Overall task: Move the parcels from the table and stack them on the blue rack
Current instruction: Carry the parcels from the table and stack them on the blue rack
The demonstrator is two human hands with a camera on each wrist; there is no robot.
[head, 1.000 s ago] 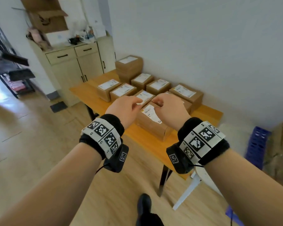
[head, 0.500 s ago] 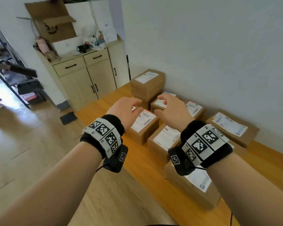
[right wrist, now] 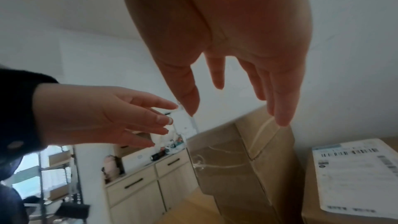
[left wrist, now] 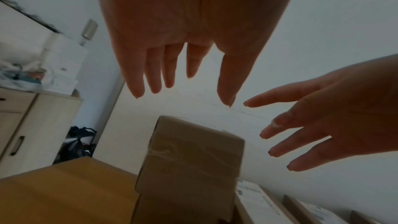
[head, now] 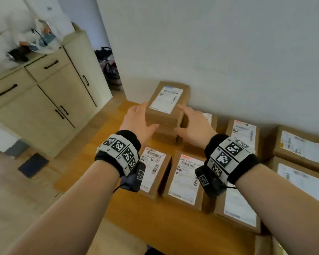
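A stack of brown cardboard parcels with a white label on top (head: 166, 105) stands at the far end of the orange table (head: 149, 219), against the wall. My left hand (head: 139, 119) is at its left side and my right hand (head: 191, 122) at its right side, both with fingers straight and spread. The wrist views show the stack (left wrist: 189, 156) (right wrist: 243, 156) below the fingers with air between; neither hand (left wrist: 183, 81) (right wrist: 232, 94) holds anything. Several more labelled parcels (head: 184, 179) lie flat on the table nearer me. The blue rack is out of view.
A beige cabinet with drawers and doors (head: 44, 100) stands left of the table, cluttered on top. The white wall (head: 228, 52) runs right behind the parcels. Dark bags (head: 109, 70) sit in the corner. A dark mat (head: 33, 164) lies on the wooden floor.
I have stepped closer to the table. Both hands have reached forward from above the near parcels to either side of the tall stack at the far end, fingers spreading.
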